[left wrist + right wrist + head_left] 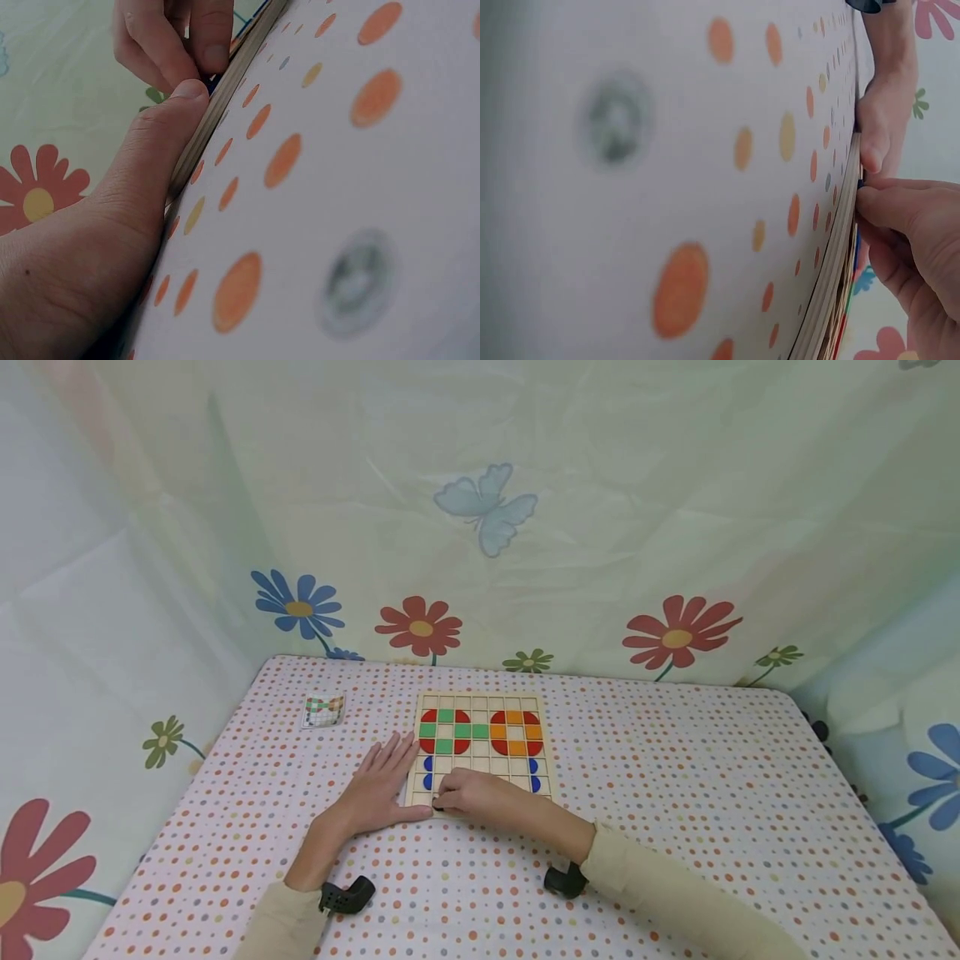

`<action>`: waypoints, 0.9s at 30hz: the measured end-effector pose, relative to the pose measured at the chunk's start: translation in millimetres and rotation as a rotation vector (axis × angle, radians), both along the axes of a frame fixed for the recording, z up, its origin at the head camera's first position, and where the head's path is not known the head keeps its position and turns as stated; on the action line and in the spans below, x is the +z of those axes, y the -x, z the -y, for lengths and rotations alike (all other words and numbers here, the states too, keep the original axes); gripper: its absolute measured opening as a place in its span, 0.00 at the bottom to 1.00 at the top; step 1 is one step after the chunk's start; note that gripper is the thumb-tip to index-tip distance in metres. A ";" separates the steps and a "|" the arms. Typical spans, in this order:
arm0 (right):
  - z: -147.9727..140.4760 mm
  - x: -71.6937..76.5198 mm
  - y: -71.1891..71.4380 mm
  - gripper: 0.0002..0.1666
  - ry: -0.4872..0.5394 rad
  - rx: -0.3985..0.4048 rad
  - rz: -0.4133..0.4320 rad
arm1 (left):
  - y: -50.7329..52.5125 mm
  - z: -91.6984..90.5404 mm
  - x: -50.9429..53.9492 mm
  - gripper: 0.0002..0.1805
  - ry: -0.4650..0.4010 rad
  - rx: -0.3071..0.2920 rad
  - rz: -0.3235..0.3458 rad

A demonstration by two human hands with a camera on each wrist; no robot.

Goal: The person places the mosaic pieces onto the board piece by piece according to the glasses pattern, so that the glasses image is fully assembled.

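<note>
A square wooden grid board (485,700) lies on the table, with red, green, orange and blue pieces set in its cells. My left hand (377,793) rests spread along the board's left side, its thumb (161,124) at the lower left corner. Over the lower left cells, my right hand (480,795) pinches a small dark piece (438,805) between thumb and fingers. The piece is right beside the left thumb, and its shape is mostly hidden by the fingers. In the right wrist view the right fingertips (874,202) touch the board's near edge (826,300).
A small pattern card (324,712) with a coloured grid lies on the table to the left of the board. A dotted cloth (675,793) covers the table. Behind stands a curtain (600,510) printed with flowers and a butterfly.
</note>
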State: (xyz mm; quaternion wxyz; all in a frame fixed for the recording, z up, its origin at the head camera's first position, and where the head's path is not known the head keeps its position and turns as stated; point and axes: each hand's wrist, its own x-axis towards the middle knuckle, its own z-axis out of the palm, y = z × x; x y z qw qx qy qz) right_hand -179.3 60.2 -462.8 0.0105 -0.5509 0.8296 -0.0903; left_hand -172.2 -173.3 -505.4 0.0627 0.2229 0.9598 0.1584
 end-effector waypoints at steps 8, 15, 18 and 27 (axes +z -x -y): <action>4.4 -2.7 -11.1 0.08 0.101 -0.111 0.003 | -1.2 -0.8 1.5 0.61 0.002 0.009 0.008; 9.6 -2.4 -18.6 0.08 0.135 -0.215 0.033 | -1.0 -1.1 2.0 0.61 -0.006 0.014 0.006; 11.2 -2.6 -19.9 0.08 0.145 -0.262 0.084 | -1.3 -1.1 2.0 0.61 -0.009 0.017 0.009; 10.5 -5.3 -17.6 0.07 0.212 -0.290 0.166 | -0.4 -1.3 0.5 0.61 -0.007 0.010 0.011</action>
